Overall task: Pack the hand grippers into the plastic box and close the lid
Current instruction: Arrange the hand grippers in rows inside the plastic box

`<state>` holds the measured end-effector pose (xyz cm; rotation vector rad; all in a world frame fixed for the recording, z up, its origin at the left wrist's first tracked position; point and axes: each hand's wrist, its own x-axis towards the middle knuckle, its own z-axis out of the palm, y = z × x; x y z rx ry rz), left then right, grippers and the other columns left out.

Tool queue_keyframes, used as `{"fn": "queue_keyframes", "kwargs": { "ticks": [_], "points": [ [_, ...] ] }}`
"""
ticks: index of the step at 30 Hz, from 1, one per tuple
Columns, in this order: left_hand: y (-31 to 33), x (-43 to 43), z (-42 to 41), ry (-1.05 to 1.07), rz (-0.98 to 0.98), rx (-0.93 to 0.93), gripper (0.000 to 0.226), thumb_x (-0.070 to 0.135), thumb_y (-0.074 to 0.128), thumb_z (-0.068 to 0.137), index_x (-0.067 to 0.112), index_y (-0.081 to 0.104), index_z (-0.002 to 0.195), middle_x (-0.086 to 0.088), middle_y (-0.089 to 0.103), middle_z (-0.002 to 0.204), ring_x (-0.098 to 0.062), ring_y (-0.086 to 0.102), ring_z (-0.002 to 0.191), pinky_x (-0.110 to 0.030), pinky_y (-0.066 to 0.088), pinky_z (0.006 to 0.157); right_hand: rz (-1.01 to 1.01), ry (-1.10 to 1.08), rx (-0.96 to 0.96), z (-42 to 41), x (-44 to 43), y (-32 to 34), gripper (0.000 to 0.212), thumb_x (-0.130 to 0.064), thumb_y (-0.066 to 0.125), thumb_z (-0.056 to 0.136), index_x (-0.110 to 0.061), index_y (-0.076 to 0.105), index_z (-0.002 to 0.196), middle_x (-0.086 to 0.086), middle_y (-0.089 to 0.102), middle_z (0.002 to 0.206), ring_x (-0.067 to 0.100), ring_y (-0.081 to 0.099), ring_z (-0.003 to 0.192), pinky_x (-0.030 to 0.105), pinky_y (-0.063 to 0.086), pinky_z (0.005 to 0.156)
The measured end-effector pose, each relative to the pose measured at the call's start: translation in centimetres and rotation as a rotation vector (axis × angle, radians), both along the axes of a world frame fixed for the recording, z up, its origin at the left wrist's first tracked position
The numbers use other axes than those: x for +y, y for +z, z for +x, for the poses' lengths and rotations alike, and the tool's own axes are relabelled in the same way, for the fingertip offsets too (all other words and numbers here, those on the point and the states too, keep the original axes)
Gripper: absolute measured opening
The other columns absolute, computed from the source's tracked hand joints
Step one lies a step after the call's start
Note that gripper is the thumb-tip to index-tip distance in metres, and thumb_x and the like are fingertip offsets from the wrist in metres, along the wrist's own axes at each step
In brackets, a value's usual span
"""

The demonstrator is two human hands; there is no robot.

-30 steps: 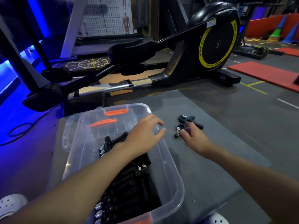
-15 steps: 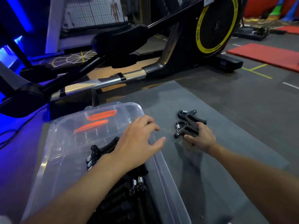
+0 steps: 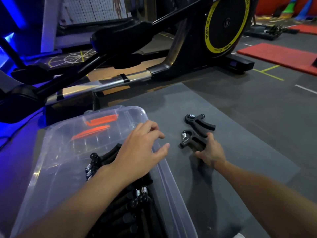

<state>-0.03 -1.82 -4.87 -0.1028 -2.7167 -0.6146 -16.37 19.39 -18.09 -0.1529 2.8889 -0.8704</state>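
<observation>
A clear plastic box (image 3: pixel 173 189) stands on a grey mat (image 3: pixel 240 152), and several black hand grippers (image 3: pixel 130 203) lie inside it. Its clear lid (image 3: pixel 72 148) with orange latches leans at the far left side. My left hand (image 3: pixel 142 152) hovers over the box's right rim with fingers spread and holds nothing. Two black hand grippers lie on the mat right of the box. My right hand (image 3: pixel 211 152) grips the handles of the near hand gripper (image 3: pixel 190 140). The far hand gripper (image 3: pixel 199 121) lies just beyond it, untouched.
A black elliptical trainer (image 3: pixel 171 54) with a yellow-ringed flywheel stands just beyond the mat. Red floor mats (image 3: pixel 281 55) lie at the far right. Blue-lit floor and a cable run along the left side.
The view has tipped down and closer. My right hand has closed its fingers on the near hand gripper's handles. My left hand has stayed over the box's rim.
</observation>
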Motion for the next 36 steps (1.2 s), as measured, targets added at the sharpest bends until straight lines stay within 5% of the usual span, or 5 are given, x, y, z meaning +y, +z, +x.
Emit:
{"fn": "queue_keyframes", "kwargs": {
  "ticks": [9, 19, 28, 32, 36],
  "points": [
    [1.5, -1.0, 1.0, 0.051, 0.243, 0.008, 0.031, 0.050, 0.058, 0.083, 0.029, 0.066, 0.104, 0.018, 0.059, 0.107, -0.008, 0.058, 0.107, -0.043, 0.045, 0.099, -0.278, 0.098, 0.108, 4.0, -0.9, 8.2, 0.066, -0.021, 0.079, 0.064, -0.016, 0.045, 0.120, 0.001, 0.063, 0.110, 0.023, 0.059, 0.095, 0.029, 0.043, 0.074],
    [7.4, -2.7, 4.8, 0.166, 0.540, 0.188, 0.029, 0.021, 0.076, 0.083, 0.035, 0.064, 0.105, 0.014, 0.066, 0.095, -0.001, 0.062, 0.085, -0.016, 0.047, 0.075, -0.639, 0.240, -0.040, 12.8, -5.2, 20.6, 0.057, -0.023, 0.076, 0.075, -0.024, 0.040, 0.119, -0.002, 0.071, 0.096, 0.009, 0.068, 0.072, 0.022, 0.047, 0.060],
    [9.0, -5.4, 8.1, 0.191, 0.534, 0.454, 0.021, 0.014, 0.077, 0.082, 0.019, 0.070, 0.101, 0.007, 0.067, 0.096, -0.009, 0.067, 0.087, -0.022, 0.054, 0.077, -0.819, 0.417, -0.373, 19.0, -10.1, 22.9, 0.037, -0.025, 0.064, 0.090, -0.013, 0.045, 0.119, 0.011, 0.067, 0.092, 0.019, 0.063, 0.079, 0.045, 0.054, 0.090],
    [7.6, -6.8, 8.5, 0.203, 0.512, 0.384, 0.019, 0.015, 0.070, 0.088, 0.020, 0.071, 0.106, 0.010, 0.064, 0.098, -0.008, 0.064, 0.090, -0.026, 0.053, 0.082, -0.454, 0.567, -0.070, 17.9, -10.1, 20.8, 0.037, -0.036, 0.045, 0.100, -0.017, 0.047, 0.131, 0.000, 0.061, 0.122, 0.015, 0.056, 0.114, 0.032, 0.046, 0.097],
    [3.8, -8.8, 8.1, 0.171, 0.350, 0.131, 0.017, 0.017, 0.067, 0.089, 0.026, 0.070, 0.104, 0.013, 0.061, 0.095, -0.003, 0.058, 0.089, -0.023, 0.045, 0.078, 0.038, 0.686, 0.162, 15.8, -9.1, 16.1, 0.059, -0.042, 0.039, 0.100, -0.013, 0.026, 0.150, 0.002, 0.024, 0.159, 0.015, 0.016, 0.148, 0.032, 0.015, 0.120]
  ]
}}
